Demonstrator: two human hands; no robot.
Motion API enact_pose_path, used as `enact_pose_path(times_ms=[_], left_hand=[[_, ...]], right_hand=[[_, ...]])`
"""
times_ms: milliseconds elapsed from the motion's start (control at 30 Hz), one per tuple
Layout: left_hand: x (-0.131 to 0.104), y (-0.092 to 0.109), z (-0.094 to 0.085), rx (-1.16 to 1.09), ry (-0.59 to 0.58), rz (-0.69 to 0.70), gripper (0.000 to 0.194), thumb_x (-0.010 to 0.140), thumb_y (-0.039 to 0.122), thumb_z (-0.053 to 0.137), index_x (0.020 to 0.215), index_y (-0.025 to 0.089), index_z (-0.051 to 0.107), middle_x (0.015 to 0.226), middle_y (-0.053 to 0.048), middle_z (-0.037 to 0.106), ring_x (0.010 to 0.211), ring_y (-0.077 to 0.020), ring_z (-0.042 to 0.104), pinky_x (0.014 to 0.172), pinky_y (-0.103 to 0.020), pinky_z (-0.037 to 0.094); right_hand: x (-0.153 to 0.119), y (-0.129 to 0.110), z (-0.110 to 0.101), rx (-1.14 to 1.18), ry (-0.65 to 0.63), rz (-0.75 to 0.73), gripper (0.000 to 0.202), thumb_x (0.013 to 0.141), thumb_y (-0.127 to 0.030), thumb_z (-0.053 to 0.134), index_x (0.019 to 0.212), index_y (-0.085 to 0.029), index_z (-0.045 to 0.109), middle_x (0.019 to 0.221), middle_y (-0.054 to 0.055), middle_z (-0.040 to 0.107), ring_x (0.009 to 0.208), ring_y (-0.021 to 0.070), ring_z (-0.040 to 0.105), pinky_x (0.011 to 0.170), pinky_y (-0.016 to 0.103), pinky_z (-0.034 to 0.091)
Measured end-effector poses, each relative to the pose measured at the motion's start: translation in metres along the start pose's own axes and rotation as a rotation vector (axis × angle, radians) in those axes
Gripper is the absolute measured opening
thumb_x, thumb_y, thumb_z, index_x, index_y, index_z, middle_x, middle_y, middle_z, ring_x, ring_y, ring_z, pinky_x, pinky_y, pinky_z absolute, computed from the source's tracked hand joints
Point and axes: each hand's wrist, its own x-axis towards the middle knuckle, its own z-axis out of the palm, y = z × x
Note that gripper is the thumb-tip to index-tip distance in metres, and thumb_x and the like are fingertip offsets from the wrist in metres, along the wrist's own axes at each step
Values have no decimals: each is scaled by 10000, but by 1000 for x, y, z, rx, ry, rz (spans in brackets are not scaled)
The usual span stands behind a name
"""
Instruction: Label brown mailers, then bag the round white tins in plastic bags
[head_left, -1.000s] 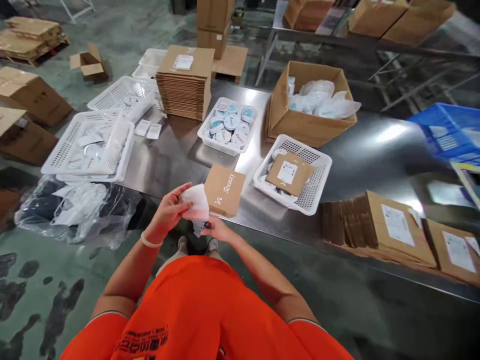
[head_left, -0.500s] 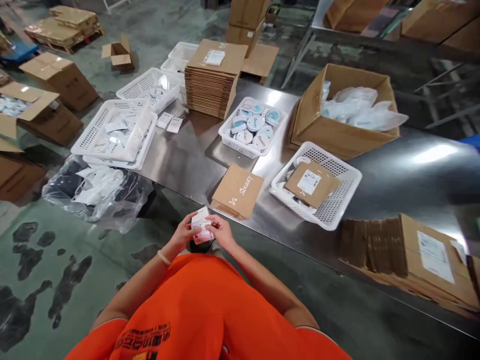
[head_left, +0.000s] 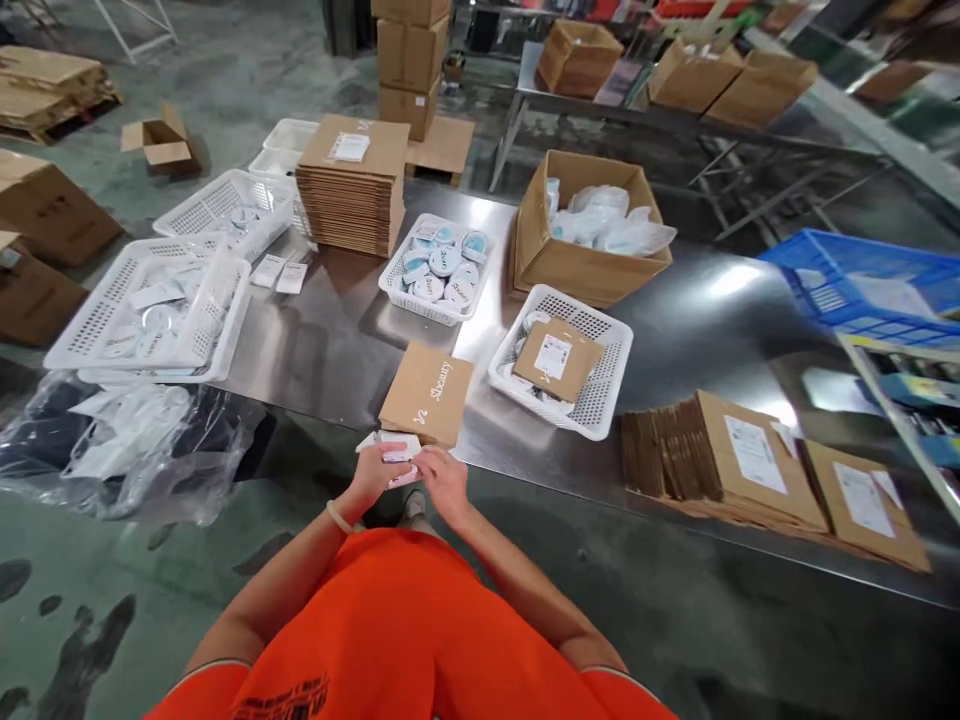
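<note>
In front of my body, at the table's near edge, my left hand [head_left: 380, 474] grips a small stack of white printed labels [head_left: 399, 446]. My right hand [head_left: 444, 482] pinches the lower right side of the same labels, fingertips together. Part of the stack is hidden behind my fingers. Just beyond my hands lie flat brown cardboard mailers [head_left: 427, 392] with white lettering. To their right, a white basket [head_left: 611, 390] holds a mailer with a shipping label [head_left: 553, 356] on top of white items. Behind, another white basket [head_left: 390, 285] carries several round white-and-blue packs [head_left: 444, 262].
Nested white baskets [head_left: 67, 335] stand at the left, above a plastic-lined bin [head_left: 135, 440]. At the back are stacked flat cartons [head_left: 349, 205] and an open cardboard box [head_left: 592, 225] of plastic bags. Labelled mailers [head_left: 750, 465] and a blue crate [head_left: 885, 280] are at the right.
My view has swung right, so the table's things appear farther left and the blue crate shows. My left hand has turned over the labels, which now look fanned.
</note>
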Motion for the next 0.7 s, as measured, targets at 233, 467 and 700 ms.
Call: enact_pose_path(times_ms=[233,467,700], left_hand=[[2,-7,-3,31,-203,-190,572,383,353,1037,871,116,856,903,-127,845,891,-349,784,865,-456,631],[10,-20,-1,-63,-150,-239,614,383,431,1055,849,96,837,909,-177,835,850,-356,782,821,-490,649],[-8,-54,-60,273,-74,-57,593,626,712,881,609,141,722,643,-99,722,781,-302,718,715,-363,575]], right_hand=[[106,12,-44,-160,219,2,109,880,-290,641,783,-249,670,1171,105,666,1125,287,630,984,443,539],[205,46,-52,-303,216,242,63,784,-231,667,726,-220,647,1096,91,664,1103,281,599,1028,460,500],[176,31,-12,-581,327,137,657,907,-243,661,1539,-146,511,1688,257,363,1572,422,317,1233,628,295]])
